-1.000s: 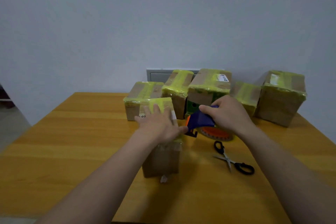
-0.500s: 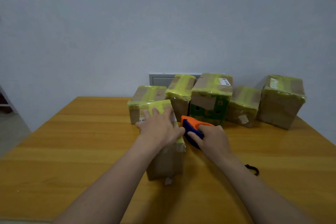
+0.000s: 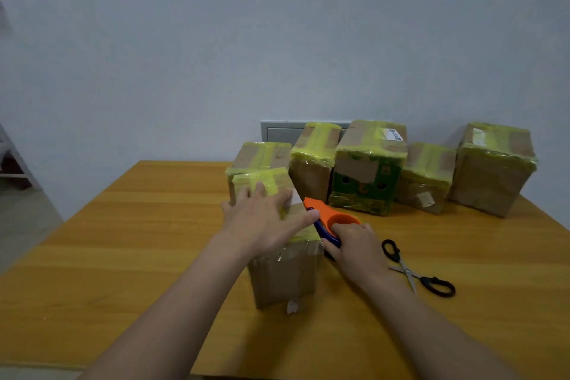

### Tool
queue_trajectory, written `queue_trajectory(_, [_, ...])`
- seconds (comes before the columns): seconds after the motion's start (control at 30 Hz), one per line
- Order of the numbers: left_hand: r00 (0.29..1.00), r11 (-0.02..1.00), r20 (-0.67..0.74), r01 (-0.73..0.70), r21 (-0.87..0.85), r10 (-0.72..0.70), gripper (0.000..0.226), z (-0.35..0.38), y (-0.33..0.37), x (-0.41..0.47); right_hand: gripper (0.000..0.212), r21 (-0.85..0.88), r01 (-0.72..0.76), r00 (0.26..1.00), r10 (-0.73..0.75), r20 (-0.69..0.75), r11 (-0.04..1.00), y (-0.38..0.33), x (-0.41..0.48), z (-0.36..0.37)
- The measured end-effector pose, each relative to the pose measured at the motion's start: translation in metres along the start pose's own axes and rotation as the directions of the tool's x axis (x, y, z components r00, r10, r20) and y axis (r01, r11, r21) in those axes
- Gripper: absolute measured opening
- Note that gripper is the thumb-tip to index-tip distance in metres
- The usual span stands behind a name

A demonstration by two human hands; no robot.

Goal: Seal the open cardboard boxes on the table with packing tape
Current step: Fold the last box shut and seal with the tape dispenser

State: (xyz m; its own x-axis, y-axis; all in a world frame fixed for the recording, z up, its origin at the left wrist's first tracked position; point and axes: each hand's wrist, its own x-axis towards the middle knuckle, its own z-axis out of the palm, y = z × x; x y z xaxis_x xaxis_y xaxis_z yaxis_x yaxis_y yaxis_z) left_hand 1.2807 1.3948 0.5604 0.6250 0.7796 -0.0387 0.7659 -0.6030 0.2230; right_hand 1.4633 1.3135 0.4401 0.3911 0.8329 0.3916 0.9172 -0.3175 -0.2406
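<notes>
Head cam: L hand (image 3: 262,225) fingers flat on taped box (image 3: 283,274), R hand (image 3: 354,251) fingers clamped on tape dispenser (image 3: 339,220); contents hidden.

The glossy yellow-orange wooden tabletop (image 3: 123,256) is carrying six boxes. A tall brown cardboard box topped with yellow tape (image 3: 283,274) is standing nearest, around the middle. Five more yellow-taped boxes are lining the far edge: a low brown box (image 3: 262,154) just behind it, a narrow brown box (image 3: 311,176), a green-printed box (image 3: 364,185), a smaller brown box (image 3: 422,182) and a large brown box (image 3: 490,176) rightmost. Black-handled metal scissors (image 3: 410,271) are lying open, right of the near box. An orange and blue plastic tape dispenser (image 3: 336,219) is sitting low against that box's right side.
</notes>
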Motion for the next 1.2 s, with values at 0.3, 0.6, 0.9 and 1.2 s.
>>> queue_trajectory(0.3, [0.908, 0.91, -0.343, -0.334, -0.245, 0.241, 0.042, 0.022, -0.015, -0.011, 0.015, 0.364, -0.004, 0.975, 0.084, -0.205, 0.931, -0.028, 0.015, -0.053])
queue_trajectory(0.6, [0.662, 0.931, -0.67, -0.34, 0.131, 0.335, 0.037, 0.046, -0.024, -0.018, 0.036, 0.597, 0.247, 0.953, -0.079, -0.293, 0.763, -0.087, 0.007, -0.046])
queue_trajectory(0.9, [0.602, 0.683, -0.689, -0.699, -0.211, 0.404, 0.041, 0.073, -0.061, -0.011, 0.046, 0.575, 0.48, 0.849, -0.186, -0.494, 0.662, -0.066, -0.004, 0.0])
queue_trajectory(1.2, [0.537, 0.647, -0.74, -0.74, -0.182, 0.406, 0.032, 0.081, -0.061, -0.011, 0.042, 0.572, 0.466, 0.856, -0.18, -0.485, 0.674, -0.064, -0.006, 0.003])
